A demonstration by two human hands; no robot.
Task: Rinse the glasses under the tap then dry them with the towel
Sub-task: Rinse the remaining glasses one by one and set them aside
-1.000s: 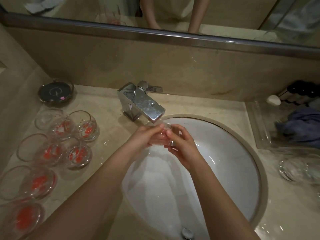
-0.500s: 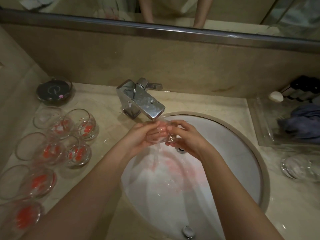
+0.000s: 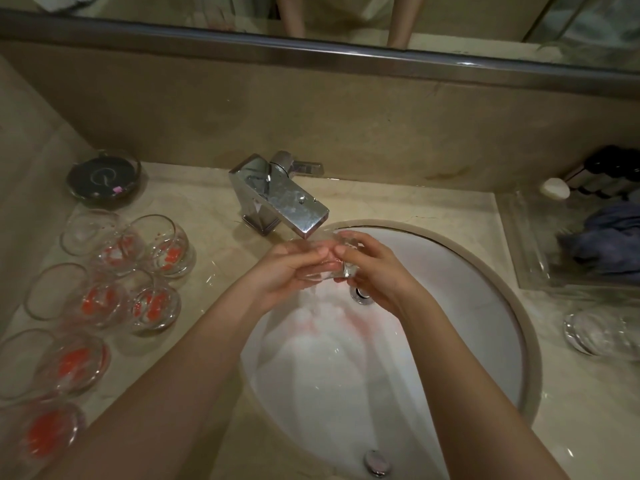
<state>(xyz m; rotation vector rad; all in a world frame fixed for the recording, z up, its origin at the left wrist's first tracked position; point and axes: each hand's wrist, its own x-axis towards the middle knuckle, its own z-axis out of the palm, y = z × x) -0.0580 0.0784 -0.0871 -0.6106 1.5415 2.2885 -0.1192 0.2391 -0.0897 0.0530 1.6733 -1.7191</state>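
Rinse step's on: left hand point(image 3: 291, 268) and right hand point(image 3: 372, 268) both grip one small clear glass point(image 3: 327, 268) under the square chrome tap point(image 3: 294, 206) over the white oval sink point(image 3: 485, 306), and next I'd guess it needs the crumpled blue-grey towel point(image 3: 604, 242) on the right.

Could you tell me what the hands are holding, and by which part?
Both the left hand and right hand grip one clear glass by its sides, under the tap.
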